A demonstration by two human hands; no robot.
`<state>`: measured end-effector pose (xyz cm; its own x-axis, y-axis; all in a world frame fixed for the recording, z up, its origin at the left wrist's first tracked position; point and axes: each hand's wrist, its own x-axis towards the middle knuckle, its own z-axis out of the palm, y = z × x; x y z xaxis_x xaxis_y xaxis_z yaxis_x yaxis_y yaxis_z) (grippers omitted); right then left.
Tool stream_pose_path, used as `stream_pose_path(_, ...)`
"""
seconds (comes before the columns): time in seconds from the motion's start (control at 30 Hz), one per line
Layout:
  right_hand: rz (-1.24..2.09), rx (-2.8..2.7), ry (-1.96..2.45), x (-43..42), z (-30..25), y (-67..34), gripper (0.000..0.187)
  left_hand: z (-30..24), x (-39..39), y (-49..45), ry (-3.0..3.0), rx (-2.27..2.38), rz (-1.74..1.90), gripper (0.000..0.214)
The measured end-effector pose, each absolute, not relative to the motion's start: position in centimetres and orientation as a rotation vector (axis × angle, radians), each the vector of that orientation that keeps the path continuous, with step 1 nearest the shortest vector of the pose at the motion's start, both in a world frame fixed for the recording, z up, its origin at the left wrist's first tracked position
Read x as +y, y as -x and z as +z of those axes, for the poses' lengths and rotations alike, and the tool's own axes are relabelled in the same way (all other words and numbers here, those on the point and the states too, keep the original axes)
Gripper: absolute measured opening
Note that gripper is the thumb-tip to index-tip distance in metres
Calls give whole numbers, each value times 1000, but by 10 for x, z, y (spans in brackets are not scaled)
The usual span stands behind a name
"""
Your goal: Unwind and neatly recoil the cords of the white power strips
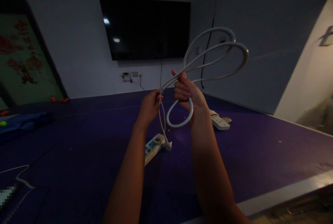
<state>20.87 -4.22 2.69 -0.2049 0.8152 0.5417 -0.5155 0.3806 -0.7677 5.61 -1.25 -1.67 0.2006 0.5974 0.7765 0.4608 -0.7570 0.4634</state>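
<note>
A looped white power cord [215, 46] is held up in front of me. My left hand [151, 105] pinches the cord where its strands come together. Higher and to the right, my right hand [187, 92] is closed round the strands, with large loops rising beyond it and a smaller loop hanging below. A white plug [168, 146] dangles from the cord under my left hand. Close behind that plug is a power strip [155, 145] with blue sockets, partly hidden by my left forearm. Past my right forearm a second white power strip [220, 121] lies on the purple surface.
A flat television [148, 28] hangs on the far wall above wall sockets [132, 75] with plugs and wires. Blue cloth [26, 121] lies at the left. A thin white cable [24, 180] runs along the lower left. The purple surface [260, 161] has a pale front edge at right.
</note>
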Motion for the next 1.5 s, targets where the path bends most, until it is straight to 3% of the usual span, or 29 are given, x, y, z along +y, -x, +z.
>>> stream_pose_path(0.67, 1270, -1301, 332, -35, 28, -206, 33, -16, -13, -55, -2300, 1031, 1559, 15)
stream_pose_path(1.0, 1281, -1303, 332, -38, 28, -203, 34, -19, -10, -63, -2294, 1092, 1621, 23)
stream_pose_path(1.5, 1214, -1293, 310, -42, 28, -210, 32, -19, -12, -70, -2082, 844, 1715, 18)
